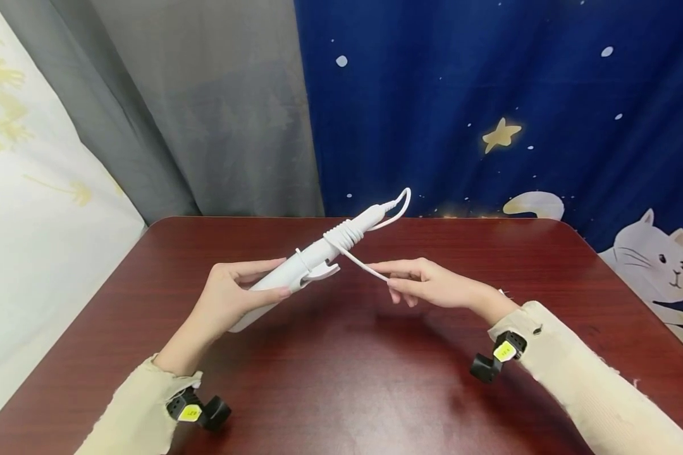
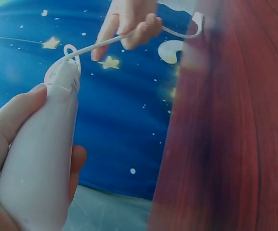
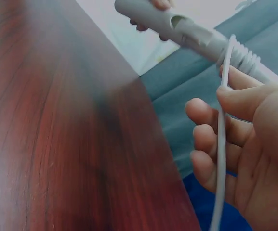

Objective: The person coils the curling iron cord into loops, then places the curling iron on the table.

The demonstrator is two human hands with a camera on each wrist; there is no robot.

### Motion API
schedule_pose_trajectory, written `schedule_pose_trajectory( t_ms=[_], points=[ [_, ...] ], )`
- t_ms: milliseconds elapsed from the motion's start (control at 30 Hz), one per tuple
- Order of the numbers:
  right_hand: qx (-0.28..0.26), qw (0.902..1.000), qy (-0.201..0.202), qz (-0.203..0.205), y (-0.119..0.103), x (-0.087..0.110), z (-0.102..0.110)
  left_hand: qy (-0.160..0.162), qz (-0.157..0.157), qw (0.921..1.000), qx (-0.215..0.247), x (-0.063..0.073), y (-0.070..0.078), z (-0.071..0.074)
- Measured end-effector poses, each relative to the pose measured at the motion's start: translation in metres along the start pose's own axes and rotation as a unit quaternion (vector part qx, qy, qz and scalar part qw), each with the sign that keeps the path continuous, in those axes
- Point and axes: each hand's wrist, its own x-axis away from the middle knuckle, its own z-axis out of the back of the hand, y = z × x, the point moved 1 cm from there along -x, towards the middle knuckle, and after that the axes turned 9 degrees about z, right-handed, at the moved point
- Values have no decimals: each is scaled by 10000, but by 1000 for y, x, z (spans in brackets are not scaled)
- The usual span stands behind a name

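A white curling iron (image 1: 287,273), with a small lever (image 1: 321,272) sticking out of its side, is held at a slant above the table by my left hand (image 1: 233,291). Its thick end lies between the thumb and fingers, also seen in the left wrist view. Several turns of white cord (image 1: 347,235) wrap the slim end, and a loop of it stands out past the tip. My right hand (image 1: 427,281) pinches the cord between thumb and forefinger, pulled taut from the turns. In the right wrist view the loose cord (image 3: 220,159) runs down across the other fingers.
A dark red wooden table (image 1: 330,392) spreads below both hands. Behind it hang a grey curtain (image 1: 222,114) and a blue curtain (image 1: 421,114) with stars and a cat. White patterned cloth (image 1: 45,227) covers the left side. Each wrist wears a small black camera (image 1: 190,407).
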Motion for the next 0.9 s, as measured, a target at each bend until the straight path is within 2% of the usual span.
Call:
schedule_pose_trajectory(
  t_ms=[167, 300, 567, 733, 900],
  points=[
    [-282, 9993, -223, -55, 7, 14, 2, -135, 18, 9994, 315, 3, 8, 1],
    [-412, 9989, -211, -104, 12, 19, 3, -325, -105, 9986, 392, 5, 13, -2],
    [-455, 9983, -343, -88, 25, 6, -5, -947, -500, 9922, 637, 11, 17, -11],
    [-623, 9976, -285, -58, 33, -3, -6, -1188, -483, 9902, 552, 16, 19, -12],
    [-418, 9961, -168, -764, 34, -6, -5, -1521, -494, 9862, 426, 19, 20, -12]
  ],
)
